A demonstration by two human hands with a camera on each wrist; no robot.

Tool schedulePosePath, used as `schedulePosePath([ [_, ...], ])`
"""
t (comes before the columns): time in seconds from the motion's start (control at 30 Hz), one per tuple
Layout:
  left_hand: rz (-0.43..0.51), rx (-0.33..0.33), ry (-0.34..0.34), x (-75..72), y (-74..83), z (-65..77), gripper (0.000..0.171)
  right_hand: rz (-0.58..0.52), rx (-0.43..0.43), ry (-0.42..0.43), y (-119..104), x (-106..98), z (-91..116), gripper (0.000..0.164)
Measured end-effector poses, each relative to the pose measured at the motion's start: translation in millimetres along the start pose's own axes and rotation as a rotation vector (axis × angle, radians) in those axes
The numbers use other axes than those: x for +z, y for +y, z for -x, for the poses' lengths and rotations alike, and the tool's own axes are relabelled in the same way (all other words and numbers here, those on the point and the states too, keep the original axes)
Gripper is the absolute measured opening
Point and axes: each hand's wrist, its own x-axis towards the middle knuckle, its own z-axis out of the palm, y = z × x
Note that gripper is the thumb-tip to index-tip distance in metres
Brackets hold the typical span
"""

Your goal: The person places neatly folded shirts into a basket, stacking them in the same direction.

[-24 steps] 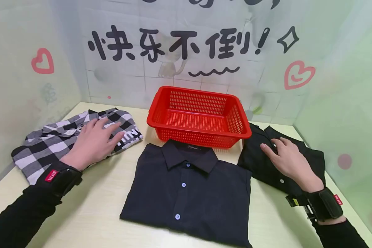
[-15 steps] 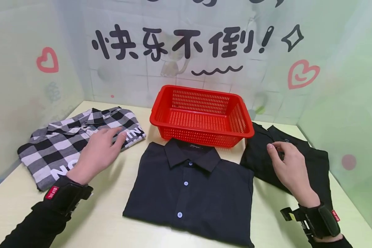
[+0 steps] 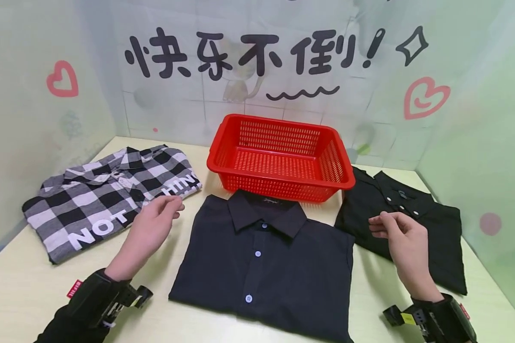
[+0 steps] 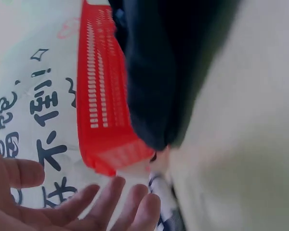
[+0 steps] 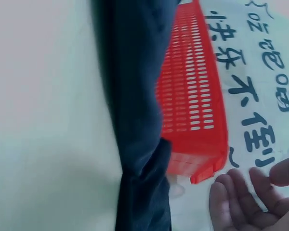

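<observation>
A dark navy button shirt, folded with its collar away from me, lies in the middle of the table. My left hand hovers left of it, just in front of a folded checked shirt with white lettering. Loosely bent and holding nothing, its fingers show in the left wrist view. On the other side, my right hand is in the air over the near edge of a folded black shirt. Its fingers curve slightly around nothing.
Behind the navy shirt stands a red perforated plastic basket with nothing in it. The pale table meets a printed cloth backdrop at the back, with similar cloth on both sides.
Both hands have drawn back toward me, off the checked and black shirts, uncovering more of each. Their fingers have bent a little more. The shirts and basket stay in place.
</observation>
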Motion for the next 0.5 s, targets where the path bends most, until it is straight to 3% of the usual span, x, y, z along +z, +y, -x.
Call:
schedulePosePath([
  [0.13, 0.195, -0.104, -0.103, 1.8, -3.2, 2.2, 0.058, -0.21, 0.176, -0.165, -3.5, -10.6, -3.8, 0.034],
  [0.27, 0.263, -0.141, -0.155, 3.0, -9.0, 2.2, 0.058, -0.253, 0.297, -0.285, -4.1, -17.9, -7.8, 0.036],
  [0.37, 0.301, -0.159, -0.199, 3.8, -12.3, 1.0, 0.06, -0.138, 0.361, -0.356, -3.7, -19.5, -10.3, 0.042],
  [0.5, 0.327, -0.172, -0.255, 4.9, -14.9, -0.6, 0.061, 0.192, 0.464, -0.583, -2.8, -18.3, -5.4, 0.053],
])
